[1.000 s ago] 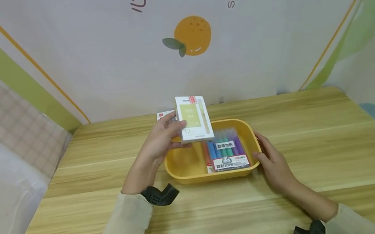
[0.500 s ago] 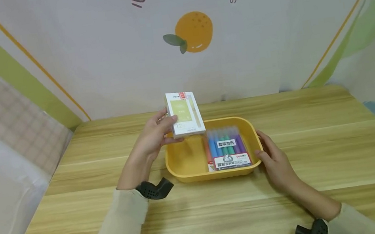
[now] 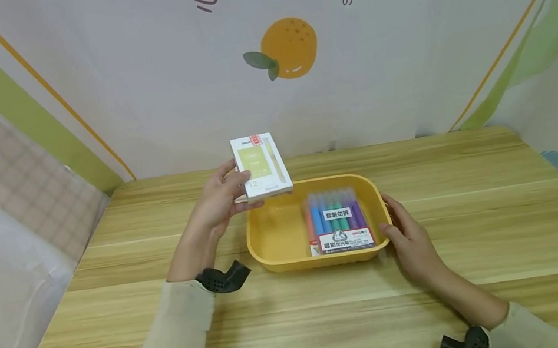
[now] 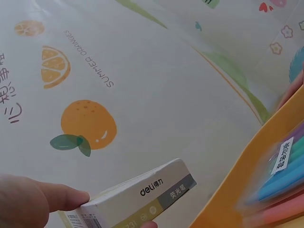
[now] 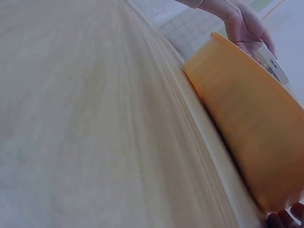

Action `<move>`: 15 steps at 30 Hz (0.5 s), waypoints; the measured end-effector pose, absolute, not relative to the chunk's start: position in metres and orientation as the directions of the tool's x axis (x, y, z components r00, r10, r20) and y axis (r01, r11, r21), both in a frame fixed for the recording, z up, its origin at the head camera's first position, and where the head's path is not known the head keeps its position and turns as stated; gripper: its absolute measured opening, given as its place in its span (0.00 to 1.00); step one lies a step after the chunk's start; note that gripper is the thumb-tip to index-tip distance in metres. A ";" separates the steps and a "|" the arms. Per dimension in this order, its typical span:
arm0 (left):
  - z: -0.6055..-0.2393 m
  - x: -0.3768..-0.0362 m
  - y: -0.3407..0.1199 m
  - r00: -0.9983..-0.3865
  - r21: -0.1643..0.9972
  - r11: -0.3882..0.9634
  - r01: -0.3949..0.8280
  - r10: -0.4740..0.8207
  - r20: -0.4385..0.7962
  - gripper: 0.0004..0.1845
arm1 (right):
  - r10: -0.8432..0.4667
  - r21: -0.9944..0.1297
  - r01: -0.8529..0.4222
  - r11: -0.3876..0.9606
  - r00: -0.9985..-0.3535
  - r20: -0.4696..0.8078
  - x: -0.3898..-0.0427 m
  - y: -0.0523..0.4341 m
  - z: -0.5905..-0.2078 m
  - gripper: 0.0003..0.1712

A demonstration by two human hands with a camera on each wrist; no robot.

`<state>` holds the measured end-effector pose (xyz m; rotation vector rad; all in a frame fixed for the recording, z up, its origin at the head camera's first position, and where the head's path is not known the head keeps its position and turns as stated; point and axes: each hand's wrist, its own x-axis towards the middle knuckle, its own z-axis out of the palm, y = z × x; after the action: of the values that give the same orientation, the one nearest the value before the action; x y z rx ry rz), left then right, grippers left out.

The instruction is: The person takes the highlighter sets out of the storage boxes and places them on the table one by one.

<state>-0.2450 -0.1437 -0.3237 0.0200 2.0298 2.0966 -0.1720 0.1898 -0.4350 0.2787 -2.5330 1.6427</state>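
Note:
My left hand point(image 3: 214, 202) grips a white-and-yellow-green highlighter box point(image 3: 263, 167), thumb on its front face. In the head view the box is tilted up and overlaps the back left corner of a yellow plastic basket point(image 3: 278, 266). The left wrist view shows the highlighter box point(image 4: 142, 192) edge-on, with printing along its side. Inside the basket, on the right, lies a clear pack of coloured highlighters point(image 3: 338, 222); the left half is bare. My right hand point(image 3: 413, 241) holds the basket's right end, thumb at the rim and fingers along the outer wall.
The basket stands on a wood-grain table point(image 3: 331, 315). A white cloth backdrop point(image 3: 166, 94) printed with oranges rises behind the table's far edge, and a checked cloth point(image 3: 4, 159) hangs at the left.
My left hand has carried the highlighter box leftward, from above the basket's middle to its back left corner. A white box seen behind that hand earlier no longer shows. My right hand keeps its hold.

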 end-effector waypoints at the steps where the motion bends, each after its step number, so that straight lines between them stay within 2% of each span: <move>1: -0.324 -0.246 -0.144 -0.976 0.988 -0.021 -0.152 0.161 -0.147 0.34 | -0.094 -0.892 -0.212 0.398 -0.977 0.190 -0.172 0.190 -0.435 0.33; 15: -0.327 -0.251 -0.155 -0.982 0.986 -0.045 -0.162 0.103 -0.156 0.32 | -0.098 -0.892 -0.227 0.390 -0.974 0.205 -0.172 0.190 -0.435 0.32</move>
<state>-0.2512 -0.1549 -0.3269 -0.0637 2.0346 2.1465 -0.1717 0.1899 -0.4348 0.2960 -2.5184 1.6455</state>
